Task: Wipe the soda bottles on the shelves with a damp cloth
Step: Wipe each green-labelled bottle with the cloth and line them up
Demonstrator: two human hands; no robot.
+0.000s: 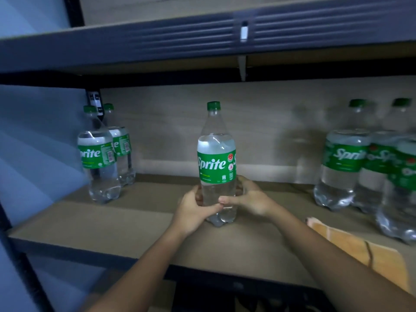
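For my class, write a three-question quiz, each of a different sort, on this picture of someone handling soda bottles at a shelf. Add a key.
1. True or false: both hands grip the middle bottle below its green label.
2. Multiple choice: where does the orange cloth lie? A) in the left hand B) on the shelf board beside the right forearm C) draped over a cap
3. Fill in: the two bottles at the far left stand ____, one behind the other.

Key: 1 true; the right hand grips it too. 2 B. 3 upright.
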